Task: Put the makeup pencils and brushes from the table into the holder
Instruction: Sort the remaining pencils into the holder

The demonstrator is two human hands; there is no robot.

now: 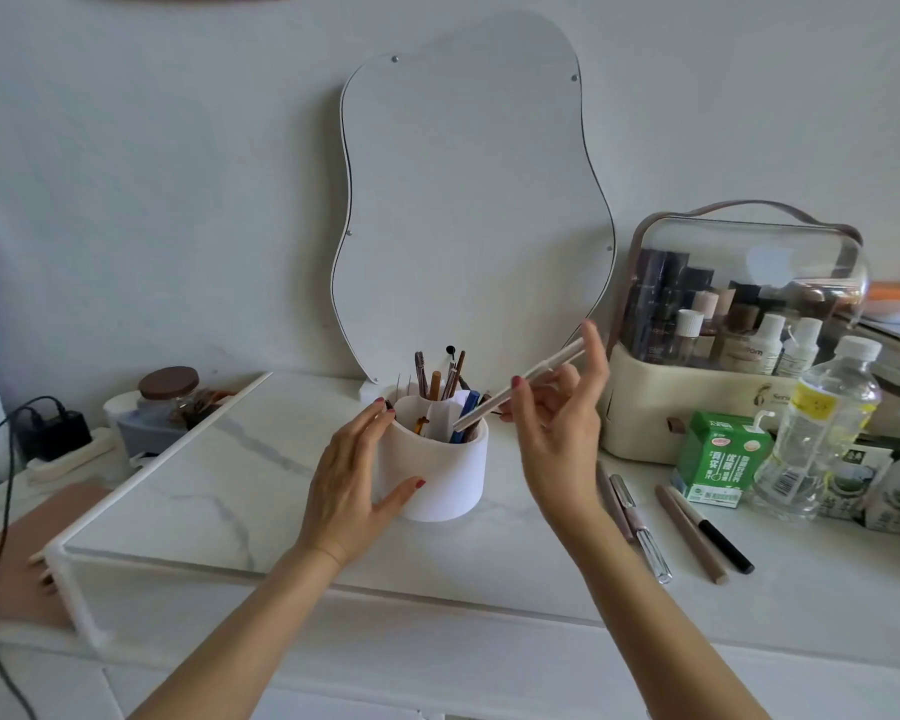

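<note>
A white round holder (pixel 445 475) stands mid-table with several pencils and brushes upright in it. My left hand (pixel 352 483) wraps its left side, thumb on the front wall. My right hand (pixel 554 423) pinches a white makeup pencil (pixel 520 389) that slants down to the left, its lower tip just inside the holder's right rim. On the table right of my right wrist lie a silver-capped pen (pixel 640 527), a beige pencil (pixel 689 532) and a black-tipped pencil (pixel 718 537).
A wavy mirror (pixel 468 200) leans on the wall behind the holder. A clear-lidded cosmetics case (pixel 723 324), a green carton (pixel 718 459) and a water bottle (pixel 822 428) crowd the right. A jar (pixel 170 397) and a charger with cable (pixel 53 433) sit at the left.
</note>
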